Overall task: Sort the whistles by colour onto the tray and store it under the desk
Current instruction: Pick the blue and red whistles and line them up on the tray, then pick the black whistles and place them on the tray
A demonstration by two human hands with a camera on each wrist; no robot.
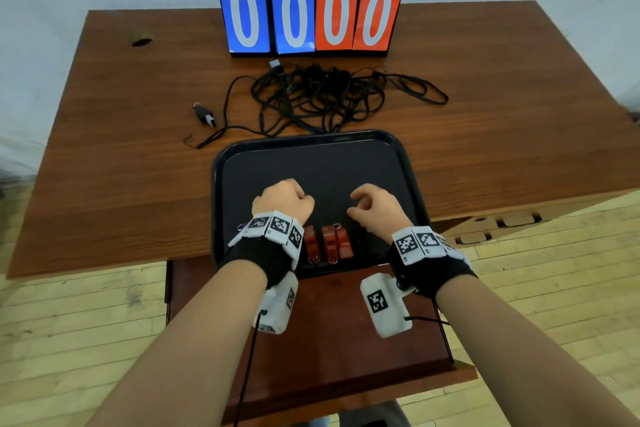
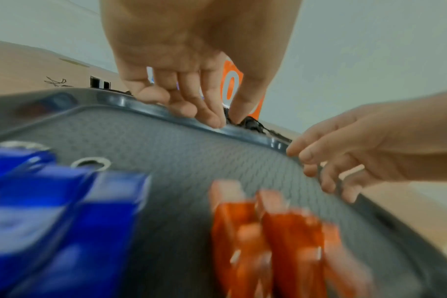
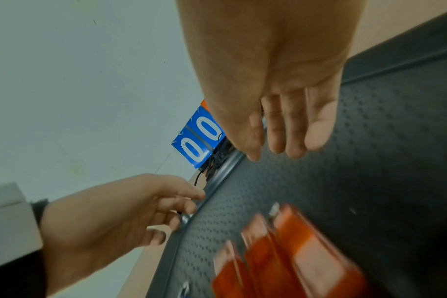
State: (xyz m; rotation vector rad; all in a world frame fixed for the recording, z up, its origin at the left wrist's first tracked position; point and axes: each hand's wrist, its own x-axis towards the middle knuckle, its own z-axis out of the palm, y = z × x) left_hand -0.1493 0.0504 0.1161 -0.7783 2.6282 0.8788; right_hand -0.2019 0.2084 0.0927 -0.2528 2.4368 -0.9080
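A black tray (image 1: 304, 137) lies at the desk's near edge. Three red whistles (image 1: 329, 243) stand side by side at its near rim, and they show blurred in the left wrist view (image 2: 276, 242) and the right wrist view (image 3: 293, 258). Blue whistles (image 2: 64, 211) lie to their left; in the head view my left wrist hides them. My left hand (image 1: 284, 199) hovers over the tray's middle with its fingers loosely curled and holds nothing. My right hand (image 1: 375, 208) hovers beside it, fingers also loosely bent and empty. A black whistle (image 1: 204, 113) lies on the desk, left of the tray's far corner.
A tangle of black lanyards (image 1: 322, 94) lies beyond the tray, in front of a flip scoreboard (image 1: 310, 10) that reads 00 00. A reddish-brown shelf (image 1: 329, 322) juts out below the desk's front edge. The desk has a cable hole (image 1: 140, 42) at the far left.
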